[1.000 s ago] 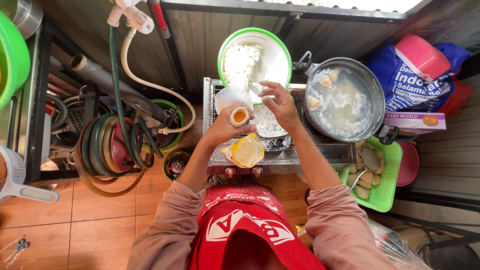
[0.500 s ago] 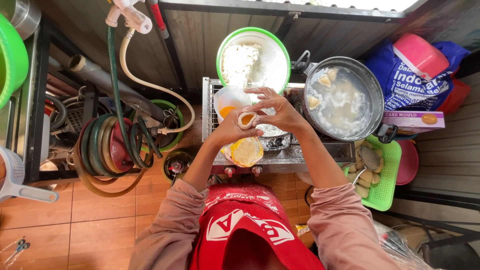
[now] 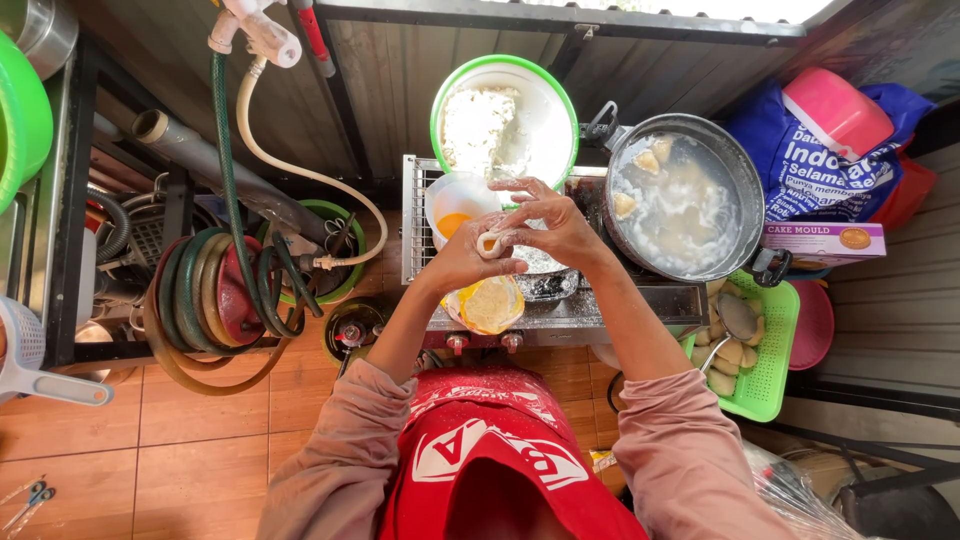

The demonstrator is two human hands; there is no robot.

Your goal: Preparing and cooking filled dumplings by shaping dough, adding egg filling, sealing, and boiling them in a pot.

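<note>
Hands meet over stove: left hand and right hand pinch small dough piece between fingertips. Cup of orange filling just beside left hand; pot of water to right, green bowl behind.

One small, pale dough piece, rolled and rounded, with an open end showing; held raised between both hands, above the stove, beside the white bowl.

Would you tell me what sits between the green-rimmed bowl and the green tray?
In the head view, a metal pan of bubbling oil with frying pieces lies between the green-rimmed bowl and the green tray.
</note>
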